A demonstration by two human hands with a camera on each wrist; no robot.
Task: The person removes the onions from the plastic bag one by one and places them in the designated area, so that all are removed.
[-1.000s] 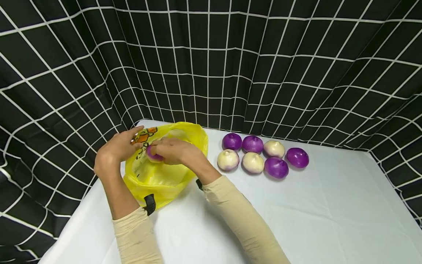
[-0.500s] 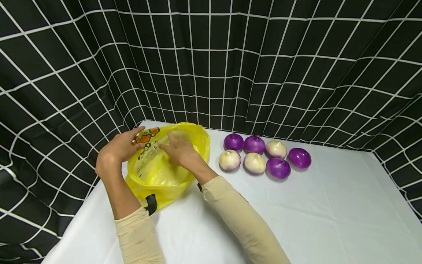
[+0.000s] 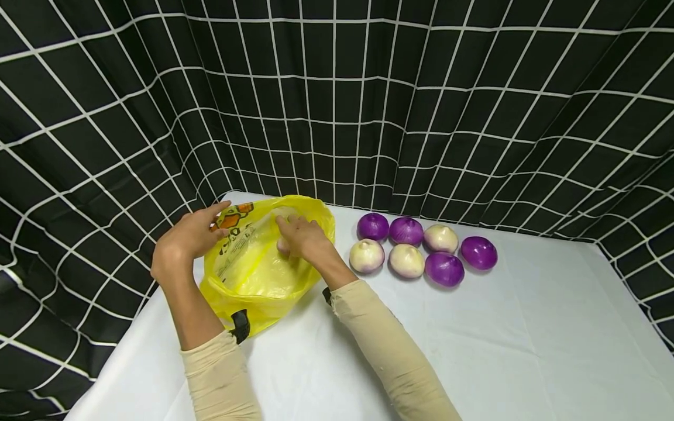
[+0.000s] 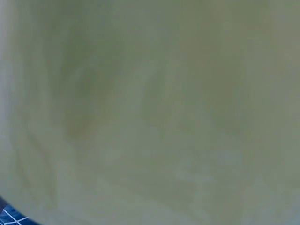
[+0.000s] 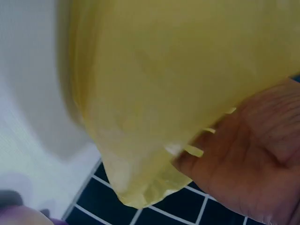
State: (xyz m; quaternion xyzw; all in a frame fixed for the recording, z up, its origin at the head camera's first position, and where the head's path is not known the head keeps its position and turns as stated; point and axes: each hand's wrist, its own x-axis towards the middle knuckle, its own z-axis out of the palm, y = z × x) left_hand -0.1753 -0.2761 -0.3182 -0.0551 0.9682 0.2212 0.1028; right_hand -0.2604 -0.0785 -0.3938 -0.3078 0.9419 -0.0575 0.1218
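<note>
A yellow plastic bag (image 3: pixel 263 292) with an orange and black print lies on the white table, its mouth wide apart. My left hand (image 3: pixel 184 237) holds its left rim, thumb over the printed inside; the remaining fingers are hidden. Over the mouth, my right hand (image 3: pixel 305 237) reaches in near the right rim, fingers pointing to the back and left, with no onion visible in it. In the right wrist view, the bag film (image 5: pixel 150 84) covers part of this hand (image 5: pixel 248 159). Only blurred yellowish film (image 4: pixel 154 108) fills most of the left wrist view.
Several onions stand right of the bag, purple ones (image 3: pixel 405 231) and whitish ones (image 3: pixel 406 261), close together in two rows. One purple onion (image 3: pixel 478 252) sits at their right end. Behind the white table (image 3: pixel 505 327) hangs a black cloth (image 3: pixel 347 99) with white grid lines.
My right hand held a purple onion over the bag one second ago; it has let go, and the onion no longer shows. That hand has since moved right. My left hand stays put.
</note>
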